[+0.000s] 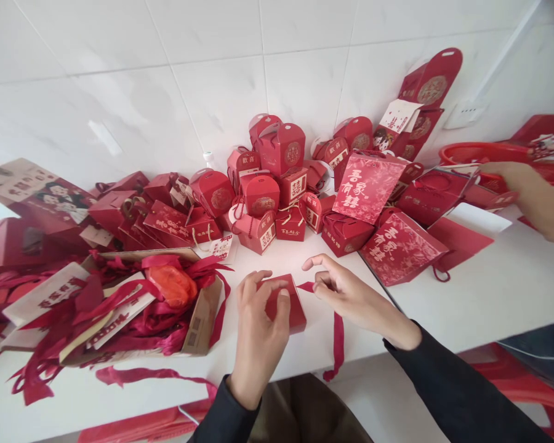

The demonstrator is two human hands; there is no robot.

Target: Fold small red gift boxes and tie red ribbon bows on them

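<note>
My left hand [258, 326] holds a small red box [292, 303] on the white table [489, 295], thumb and fingers curled over its top and left side. My right hand [346, 292] pinches a red ribbon [338, 335] right beside the box, index finger stretched out. The ribbon trails from the pinch down over the table's front edge. Both sleeves are dark.
A heap of red gift boxes [277, 197] and red paper bags [399, 246] is stacked against the tiled wall. A cardboard box [203, 317] full of red ribbons and cards lies at left. Another person's hand [530, 191] reaches in at right near a red basin [480, 154].
</note>
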